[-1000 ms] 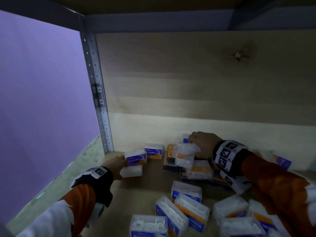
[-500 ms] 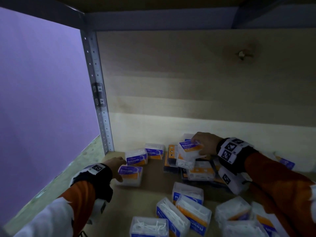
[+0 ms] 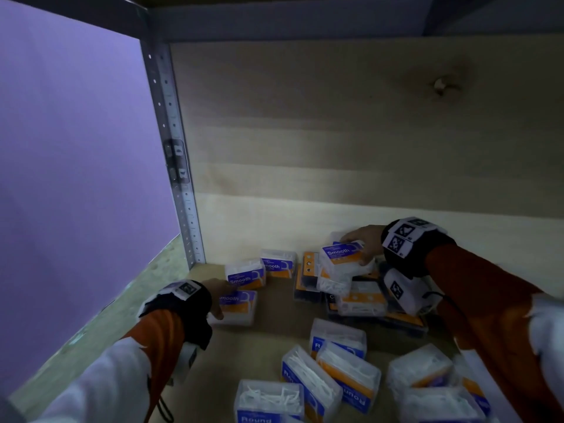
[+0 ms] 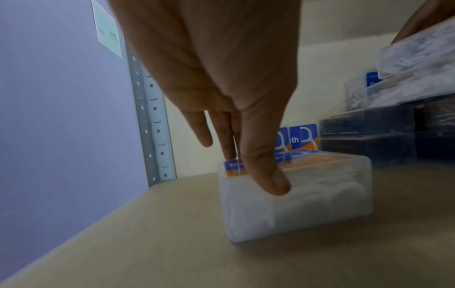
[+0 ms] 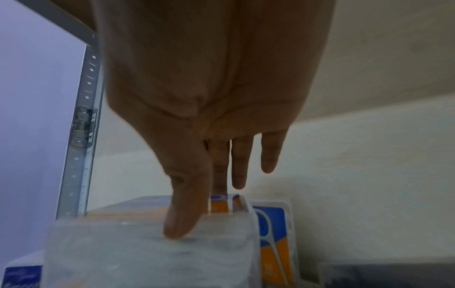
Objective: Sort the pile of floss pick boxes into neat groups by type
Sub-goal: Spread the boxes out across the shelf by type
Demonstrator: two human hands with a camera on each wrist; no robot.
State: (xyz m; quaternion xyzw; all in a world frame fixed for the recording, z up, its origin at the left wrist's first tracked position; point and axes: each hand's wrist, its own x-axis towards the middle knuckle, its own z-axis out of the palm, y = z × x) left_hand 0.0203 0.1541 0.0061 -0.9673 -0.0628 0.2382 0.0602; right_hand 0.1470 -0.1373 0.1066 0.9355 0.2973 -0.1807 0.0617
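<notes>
A clear "Smooth" floss pick box [image 3: 239,306] [image 4: 307,196] with a purple and orange label sits on the wooden shelf [image 3: 274,309]. My left hand [image 3: 221,300] [image 4: 248,171] grips its left end, thumb on the near side and fingers on the far edge. My right hand [image 3: 360,248] [image 5: 204,210] holds a second "Smooth" box [image 3: 341,257] [image 5: 147,253] just above the mixed pile [image 3: 360,297], thumb on the near face and fingers behind it. Two more "Smooth" boxes [image 3: 245,274] [image 3: 279,264] stand at the back left.
Several "Round" boxes [image 3: 308,380] lie scattered at the front. Dark boxes with orange labels [image 3: 308,276] sit under the pile. A metal upright [image 3: 180,184] marks the shelf's left corner, the wooden back panel [image 3: 366,148] stands close behind, and another shelf board hangs overhead.
The left hand turned its box label-up and set it down in front of the two "Smooth" boxes. The right hand turned its box label-up and raised it slightly off the pile.
</notes>
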